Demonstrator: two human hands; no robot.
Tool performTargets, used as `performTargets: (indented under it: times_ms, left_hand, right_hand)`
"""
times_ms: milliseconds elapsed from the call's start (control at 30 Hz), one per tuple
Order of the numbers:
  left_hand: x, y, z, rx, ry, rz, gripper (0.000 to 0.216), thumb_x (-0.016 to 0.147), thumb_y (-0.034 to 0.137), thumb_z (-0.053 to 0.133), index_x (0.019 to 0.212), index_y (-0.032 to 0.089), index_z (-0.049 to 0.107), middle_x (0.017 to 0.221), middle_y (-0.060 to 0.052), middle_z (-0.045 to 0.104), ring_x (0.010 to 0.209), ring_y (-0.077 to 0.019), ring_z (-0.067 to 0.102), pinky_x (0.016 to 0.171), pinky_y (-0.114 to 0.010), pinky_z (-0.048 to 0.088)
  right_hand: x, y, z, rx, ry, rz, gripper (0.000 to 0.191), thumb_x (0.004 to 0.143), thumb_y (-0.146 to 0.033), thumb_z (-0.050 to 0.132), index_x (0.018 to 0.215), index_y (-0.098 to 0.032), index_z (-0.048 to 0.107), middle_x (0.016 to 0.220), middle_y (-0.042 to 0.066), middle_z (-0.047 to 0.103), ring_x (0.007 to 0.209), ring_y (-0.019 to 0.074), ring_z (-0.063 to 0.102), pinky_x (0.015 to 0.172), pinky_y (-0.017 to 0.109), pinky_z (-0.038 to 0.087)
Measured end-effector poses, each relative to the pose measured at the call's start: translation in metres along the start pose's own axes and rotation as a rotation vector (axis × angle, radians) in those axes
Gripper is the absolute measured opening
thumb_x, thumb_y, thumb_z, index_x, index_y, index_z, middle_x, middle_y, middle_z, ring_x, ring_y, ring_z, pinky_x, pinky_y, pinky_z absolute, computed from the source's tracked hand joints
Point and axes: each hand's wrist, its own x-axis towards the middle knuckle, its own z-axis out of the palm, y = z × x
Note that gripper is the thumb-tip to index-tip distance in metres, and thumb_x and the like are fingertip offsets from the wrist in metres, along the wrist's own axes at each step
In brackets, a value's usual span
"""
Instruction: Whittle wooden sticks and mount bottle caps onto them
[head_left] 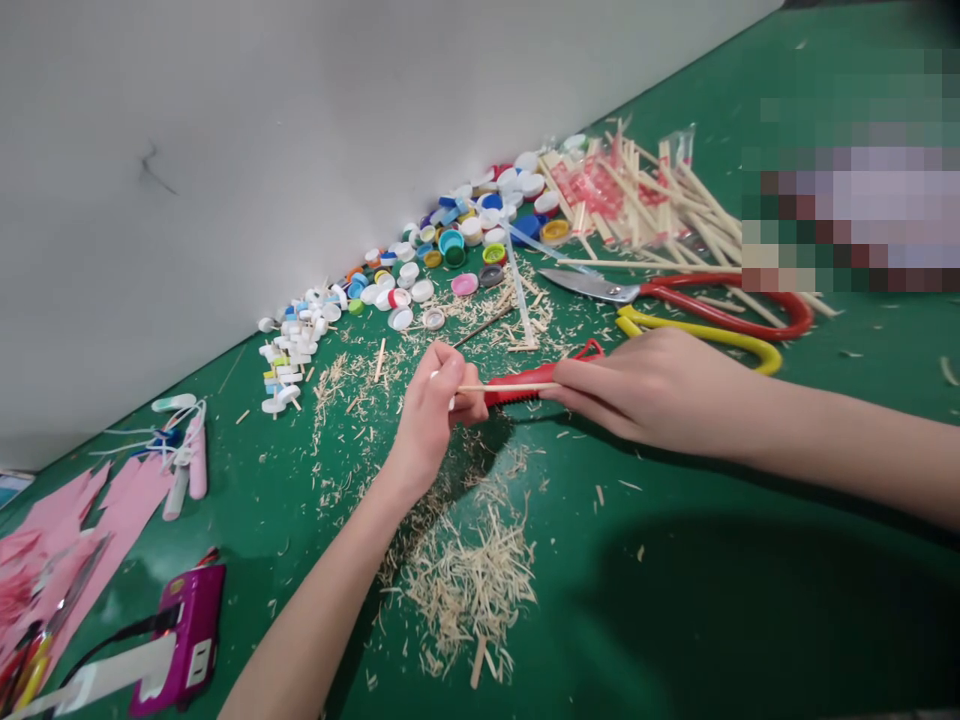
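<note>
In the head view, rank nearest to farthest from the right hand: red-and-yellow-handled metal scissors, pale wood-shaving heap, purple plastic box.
1. Scissors, just beyond the right hand.
2. Wood-shaving heap, lower left.
3. Purple box, far lower left.

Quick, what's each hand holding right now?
Left hand: closed around one end of a thin stick, with a white piece partly hidden.
Right hand: closed, pinching the same stick.

Pale grey wall (337, 130), dark mark (157, 170) at left; green tabletop (885, 360) below.

Green tabletop (259, 500), wood shavings (480, 570), caps (451, 243), scissors (642, 292)
</note>
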Motion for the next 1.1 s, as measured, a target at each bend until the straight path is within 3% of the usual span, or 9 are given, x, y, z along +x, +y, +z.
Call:
performTargets:
  times_ms: [167,300,433,533,733,1100]
  left_hand:
    - [-0.004,0.015,0.005,-0.122,0.017,-0.04,0.03,0.076,0.044,0.056,0.076,0.022,0.036,0.056,0.007,0.038,0.049,-0.0077,0.039,0.053,-0.026,0.034]
    - [-0.003,0.01,0.004,-0.11,0.054,-0.008,0.03,0.08,0.043,0.059,0.078,0.022,0.038,0.059,0.007,0.04,0.05,-0.0067,0.036,0.052,-0.025,0.035]
    - [-0.003,-0.001,-0.001,0.065,0.101,0.116,0.032,0.087,0.055,0.055,0.092,0.023,0.051,0.066,0.004,0.045,0.059,-0.009,0.043,0.058,-0.025,0.039]
    - [-0.007,-0.003,-0.003,0.206,0.143,0.173,0.033,0.089,0.054,0.054,0.1,0.023,0.057,0.069,0.002,0.048,0.064,-0.0101,0.045,0.062,-0.026,0.04]
    - [-0.01,-0.006,-0.002,0.126,0.089,0.214,0.034,0.09,0.054,0.052,0.1,0.023,0.06,0.068,0.001,0.055,0.062,-0.0104,0.049,0.061,-0.026,0.042]
    - [-0.012,-0.013,0.001,0.136,0.066,0.159,0.033,0.091,0.052,0.051,0.096,0.021,0.062,0.068,0.001,0.057,0.06,-0.009,0.051,0.057,-0.025,0.041]
  right_hand:
    - [-0.001,-0.001,0.001,0.069,-0.083,0.098,0.048,0.103,-0.043,0.027,0.083,-0.017,0.062,0.053,-0.001,0.04,0.047,0.0074,0.019,0.054,0.025,0.013]
    - [-0.002,-0.001,0.0,0.107,-0.093,0.133,0.049,0.103,-0.044,0.026,0.082,-0.017,0.061,0.052,-0.001,0.038,0.046,0.0074,0.017,0.052,0.025,0.012]
    - [-0.002,-0.001,0.001,0.093,-0.069,0.164,0.049,0.103,-0.044,0.027,0.08,-0.016,0.06,0.05,-0.001,0.036,0.047,0.0076,0.013,0.052,0.025,0.009]
    - [-0.003,-0.003,0.004,0.109,-0.087,0.191,0.052,0.103,-0.046,0.024,0.081,-0.016,0.06,0.049,-0.002,0.033,0.047,0.0072,0.009,0.053,0.025,0.007]
    - [-0.006,-0.007,0.008,0.219,-0.198,0.246,0.059,0.103,-0.051,0.016,0.085,-0.015,0.06,0.049,-0.002,0.034,0.045,0.0062,0.012,0.054,0.023,0.01]
    - [-0.006,-0.016,0.013,0.154,-0.195,0.264,0.058,0.102,-0.048,0.017,0.08,-0.015,0.059,0.047,0.0,0.033,0.045,0.0077,0.013,0.051,0.023,0.01]
